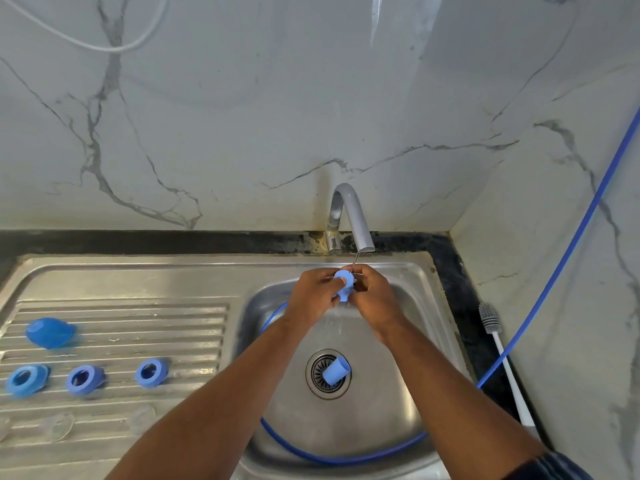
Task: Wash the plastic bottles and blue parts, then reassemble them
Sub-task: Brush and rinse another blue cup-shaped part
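Both hands meet over the sink basin (408, 344), just under the tap spout (360, 233). My left hand (313, 296) and my right hand (372, 294) together grip a small blue silicone part (344, 287); a thin metal rod sticks up from it near my right fingers. A blue cup-shaped part (335, 372) lies on the drain strainer. On the ribbed drainboard (117, 317) at left lie a blue dome cap (50, 332) and three blue rings (27, 380) (84, 379) (151, 372). Clear plastic pieces (62, 426) lie near the front, hard to make out.
A blue hose (550, 285) runs down the right wall and loops round inside the basin. A white-handled grey bottle brush (498, 344) lies on the dark counter to the right of the sink. Marble wall stands behind.
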